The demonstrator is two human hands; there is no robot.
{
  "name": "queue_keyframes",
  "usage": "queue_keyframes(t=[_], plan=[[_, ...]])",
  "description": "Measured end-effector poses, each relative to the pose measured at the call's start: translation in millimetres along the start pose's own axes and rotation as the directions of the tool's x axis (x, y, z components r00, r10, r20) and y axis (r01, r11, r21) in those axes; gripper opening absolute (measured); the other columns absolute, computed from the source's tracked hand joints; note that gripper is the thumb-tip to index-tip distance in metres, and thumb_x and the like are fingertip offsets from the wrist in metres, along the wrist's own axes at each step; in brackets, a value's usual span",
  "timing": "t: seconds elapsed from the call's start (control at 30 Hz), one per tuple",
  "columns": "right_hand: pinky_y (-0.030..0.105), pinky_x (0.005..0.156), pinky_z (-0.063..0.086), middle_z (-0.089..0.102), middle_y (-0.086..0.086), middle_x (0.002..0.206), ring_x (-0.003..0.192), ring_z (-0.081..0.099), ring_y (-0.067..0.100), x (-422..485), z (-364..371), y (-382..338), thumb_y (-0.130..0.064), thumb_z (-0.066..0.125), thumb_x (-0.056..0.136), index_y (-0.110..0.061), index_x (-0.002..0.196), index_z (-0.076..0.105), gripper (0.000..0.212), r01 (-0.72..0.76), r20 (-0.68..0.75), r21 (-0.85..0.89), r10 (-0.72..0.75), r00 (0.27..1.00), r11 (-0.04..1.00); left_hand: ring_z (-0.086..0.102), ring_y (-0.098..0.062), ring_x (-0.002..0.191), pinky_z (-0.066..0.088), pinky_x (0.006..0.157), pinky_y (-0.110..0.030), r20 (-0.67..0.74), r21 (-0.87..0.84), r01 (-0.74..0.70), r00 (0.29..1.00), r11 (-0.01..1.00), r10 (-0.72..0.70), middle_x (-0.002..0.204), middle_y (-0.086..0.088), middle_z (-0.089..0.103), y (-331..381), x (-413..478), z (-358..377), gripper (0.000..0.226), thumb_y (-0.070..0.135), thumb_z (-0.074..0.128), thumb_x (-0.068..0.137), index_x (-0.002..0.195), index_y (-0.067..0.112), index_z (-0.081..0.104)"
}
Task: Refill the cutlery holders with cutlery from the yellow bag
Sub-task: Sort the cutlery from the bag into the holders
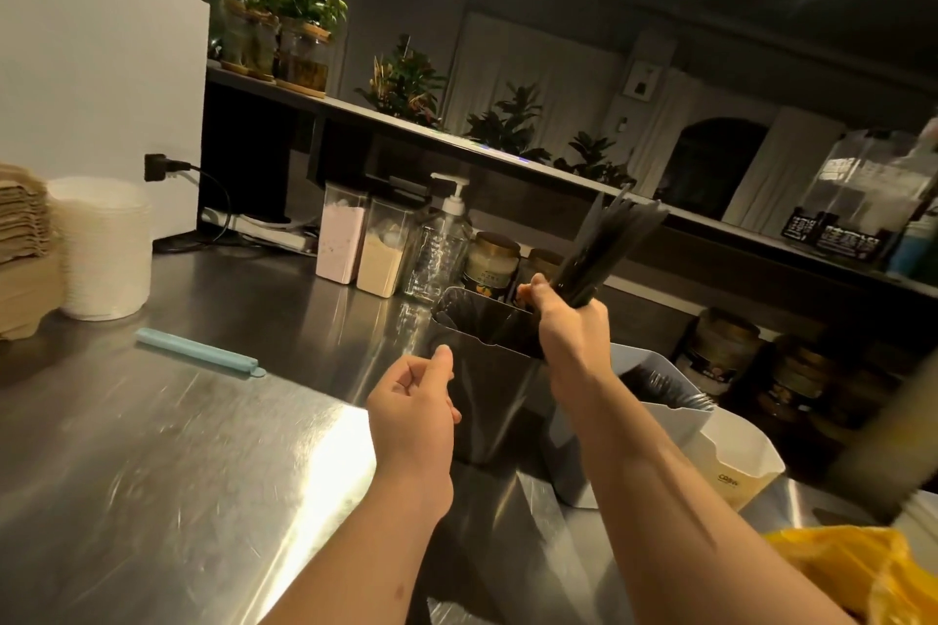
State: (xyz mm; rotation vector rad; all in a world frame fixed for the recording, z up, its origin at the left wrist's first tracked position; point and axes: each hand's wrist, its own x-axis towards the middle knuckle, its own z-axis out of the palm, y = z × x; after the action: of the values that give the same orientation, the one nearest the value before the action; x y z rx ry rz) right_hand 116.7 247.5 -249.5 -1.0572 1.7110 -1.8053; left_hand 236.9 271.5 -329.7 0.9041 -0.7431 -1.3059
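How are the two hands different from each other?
The right hand grips a bunch of black cutlery; the left hand holds nothing. The right hand's fingers wrap tight, while the left hand's fingers curl loosely. The right hand is up at the top of the dark holder; the left hand is lower, beside its front. Both hands are bare and close to that holder.

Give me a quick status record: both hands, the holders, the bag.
left hand: fingers loosely curled, holding nothing, beside the left edge of the dark holder
right hand: grips a bundle of black cutlery over the dark holder
dark holder: upright on the steel counter; contents too dark to tell
grey holder: right of the dark one, stored cutlery inside
yellow bag: bottom right, partly out of frame
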Motion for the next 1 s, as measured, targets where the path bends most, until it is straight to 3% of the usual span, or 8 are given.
queue_keyframes(t=[0.1, 0.23, 0.4, 0.47, 0.63, 0.7, 0.83, 1.0], plan=[[0.039, 0.079, 0.057, 0.071, 0.005, 0.088, 0.085, 0.067, 0.02, -2.8, 0.5, 2.5, -0.032, 0.067, 0.094, -0.02, 0.088, 0.065, 0.014, 0.003, -0.038, -0.128, -0.008, 0.999, 0.992, 0.057, -0.02, 0.067, 0.049, 0.067, -0.028, -0.006, 0.008, -0.004, 1.0, 1.0, 0.004, 0.069, -0.007, 0.059, -0.3, -0.7, 1.2, 0.026, 0.032, 0.064, 0.097, 0.083, 0.01, 0.065], [0.043, 0.078, 0.056, 0.067, 0.004, 0.081, 0.084, 0.065, 0.022, -5.0, 8.5, 5.2, -0.024, 0.068, 0.093, -0.023, 0.072, 0.059, 0.022, 0.059, -0.132, -0.192, -0.085, 0.988, 0.98, 0.057, -0.021, 0.068, 0.051, 0.066, -0.03, -0.015, 0.029, 0.006, 1.0, 1.0, -0.005, 0.072, -0.008, 0.06, -0.7, -1.0, 0.6, 0.025, 0.031, 0.065, 0.097, 0.084, 0.01, 0.065], [0.027, 0.065, 0.047, 0.067, 0.003, 0.085, 0.085, 0.063, 0.016, -3.2, 5.8, 1.4, -0.008, 0.072, 0.089, -0.017, 0.087, 0.068, 0.01, 0.011, -0.068, -0.076, -0.016, 0.998, 0.997, 0.056, -0.022, 0.068, 0.051, 0.067, -0.033, -0.012, 0.017, 0.035, 0.999, 0.999, -0.035, 0.069, -0.007, 0.058, -0.3, 0.4, 0.4, 0.025, 0.029, 0.065, 0.097, 0.083, 0.008, 0.064], [0.026, 0.062, 0.047, 0.069, 0.006, 0.089, 0.086, 0.065, 0.017, -0.6, 2.8, -3.5, -0.001, 0.076, 0.083, -0.012, 0.096, 0.067, 0.019, -0.022, -0.023, -0.065, 0.02, 1.0, 0.998, 0.056, -0.022, 0.069, 0.051, 0.066, -0.032, -0.01, 0.021, 0.032, 0.999, 0.999, -0.031, 0.069, -0.008, 0.058, -0.3, 0.3, 0.9, 0.025, 0.028, 0.065, 0.097, 0.083, 0.007, 0.064], [0.034, 0.081, 0.057, 0.068, 0.005, 0.101, 0.094, 0.066, 0.017, 1.3, 1.6, -5.6, -0.004, 0.081, 0.079, -0.017, 0.106, 0.061, 0.036, -0.035, 0.014, -0.061, 0.036, 0.999, 0.998, 0.057, -0.022, 0.069, 0.052, 0.066, -0.032, -0.011, 0.026, 0.038, 0.999, 0.999, -0.038, 0.069, -0.007, 0.059, 0.7, -0.4, 0.8, 0.023, 0.027, 0.066, 0.096, 0.083, 0.008, 0.064], [0.029, 0.079, 0.055, 0.067, 0.004, 0.108, 0.103, 0.065, 0.019, -1.4, 1.0, -1.7, -0.005, 0.081, 0.08, -0.015, 0.118, 0.059, 0.045, 0.019, 0.035, -0.072, -0.017, 0.999, 0.997, 0.057, -0.022, 0.069, 0.052, 0.067, -0.033, -0.011, 0.026, 0.047, 0.999, 0.999, -0.047, 0.069, -0.007, 0.059, 1.5, -0.9, 0.2, 0.023, 0.027, 0.066, 0.096, 0.083, 0.008, 0.064], [0.033, 0.098, 0.052, 0.056, 0.0, 0.131, 0.121, 0.055, 0.016, -6.6, -3.8, 0.0, -0.016, 0.086, 0.078, -0.02, 0.145, 0.039, 0.082, 0.157, 0.116, -0.128, -0.142, 0.983, 0.979, 0.057, -0.021, 0.069, 0.053, 0.069, -0.033, -0.002, 0.046, 0.06, 0.998, 0.997, -0.06, 0.07, -0.006, 0.059, 0.6, -2.6, 0.0, 0.022, 0.028, 0.066, 0.097, 0.085, 0.009, 0.065], [0.037, 0.109, 0.046, 0.055, -0.001, 0.142, 0.129, 0.052, 0.012, -18.5, -23.7, -17.9, -0.024, 0.072, 0.091, -0.022, 0.143, 0.048, 0.057, 0.343, 0.115, -0.206, -0.326, 0.938, 0.916, 0.055, -0.017, 0.064, 0.052, 0.068, -0.032, 0.055, 0.048, 0.03, 0.998, 0.998, -0.032, 0.065, -0.003, 0.058, 1.6, -3.9, -1.0, 0.025, 0.027, 0.062, 0.099, 0.082, 0.008, 0.063]])
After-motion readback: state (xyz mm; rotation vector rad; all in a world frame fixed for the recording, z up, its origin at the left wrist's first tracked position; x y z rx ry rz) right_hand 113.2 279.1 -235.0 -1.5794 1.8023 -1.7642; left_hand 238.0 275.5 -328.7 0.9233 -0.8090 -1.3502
